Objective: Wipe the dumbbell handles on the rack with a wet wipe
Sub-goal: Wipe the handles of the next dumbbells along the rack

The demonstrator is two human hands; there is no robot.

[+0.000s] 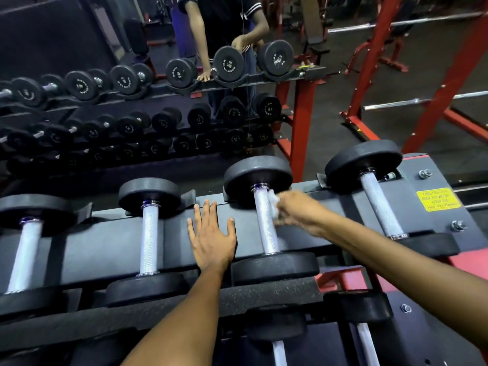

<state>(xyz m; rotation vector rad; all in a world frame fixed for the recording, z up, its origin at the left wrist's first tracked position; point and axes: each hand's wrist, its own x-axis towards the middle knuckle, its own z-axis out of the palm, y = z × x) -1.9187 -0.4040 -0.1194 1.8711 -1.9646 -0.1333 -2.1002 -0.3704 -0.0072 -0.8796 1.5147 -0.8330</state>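
A white wet wipe [273, 204] is pinched in the right hand [298, 213] and pressed against the far end of a knurled dumbbell handle [265, 223] (third from the left) on the rack [105, 241], while the left hand [211, 237] is laid flat, fingers straight, just left of it.

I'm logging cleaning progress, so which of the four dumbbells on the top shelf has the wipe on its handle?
The third dumbbell from the left. The right hand holds the wet wipe against its handle; the others are untouched.
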